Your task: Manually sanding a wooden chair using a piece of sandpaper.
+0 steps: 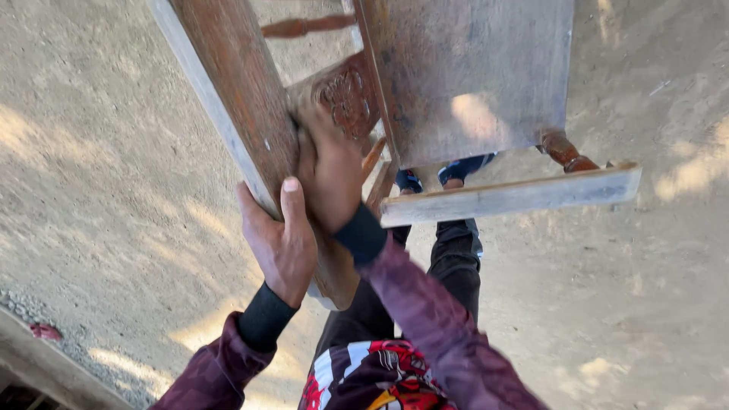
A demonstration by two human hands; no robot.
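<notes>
You hold a reddish-brown wooden chair with a carved back panel (425,83) lifted off the ground and tipped, its flat seat board facing you and its turned legs pointing away over the sandy ground (114,190). Your left hand (282,244) wraps the thick wooden back post (250,114) from the left, thumb up along its face, fingers closed round it. Your right hand (328,175) clamps the same post just above, beside the carved panel (345,95). Both hands are shut tight on the post, touching one another.

Judgement: the chair is rigid solid timber, likely fairly heavy and awkward, with its weight hanging well out from your hands. The finish looks worn and dry, not slippery. The post is the sound place to hold; the thin turned spindle (304,26) and the pale rail (509,197) look weaker.

Containers: none in view.
</notes>
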